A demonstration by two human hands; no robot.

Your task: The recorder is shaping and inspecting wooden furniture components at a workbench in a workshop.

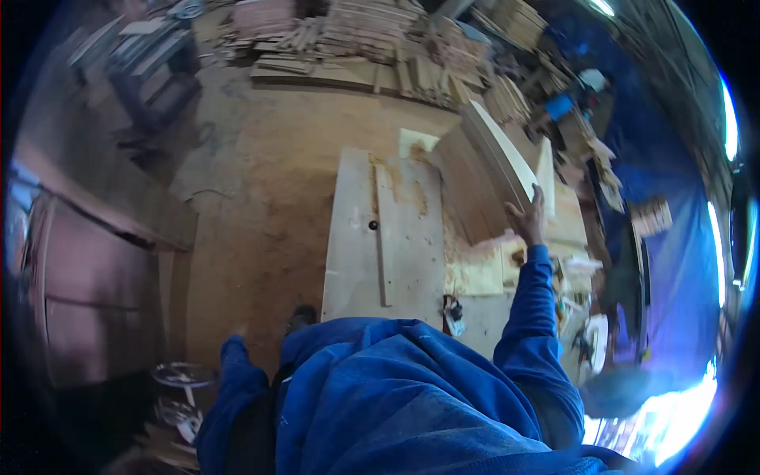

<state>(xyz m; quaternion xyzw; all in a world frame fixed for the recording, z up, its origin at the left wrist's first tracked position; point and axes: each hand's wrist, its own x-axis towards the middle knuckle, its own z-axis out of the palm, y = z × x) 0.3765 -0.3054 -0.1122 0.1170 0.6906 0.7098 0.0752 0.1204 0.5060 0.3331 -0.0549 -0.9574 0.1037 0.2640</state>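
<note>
right hand (529,220), fingers spread flat against the tilted wooden board (491,162) leaning at 1 o'clock over the tabletop (356,261), risks the board sliding off on sawdust; left hand hidden at 8 o'clock, grip cannot be told.

1. You get dim, blue-tinted light over most of the workshop.
2. Hard white glare (673,412) burns out your lower right.
3. Fisheye bends the edges into a black rim.
4. The wood stacks (380,39) look soft and smeared.
</note>
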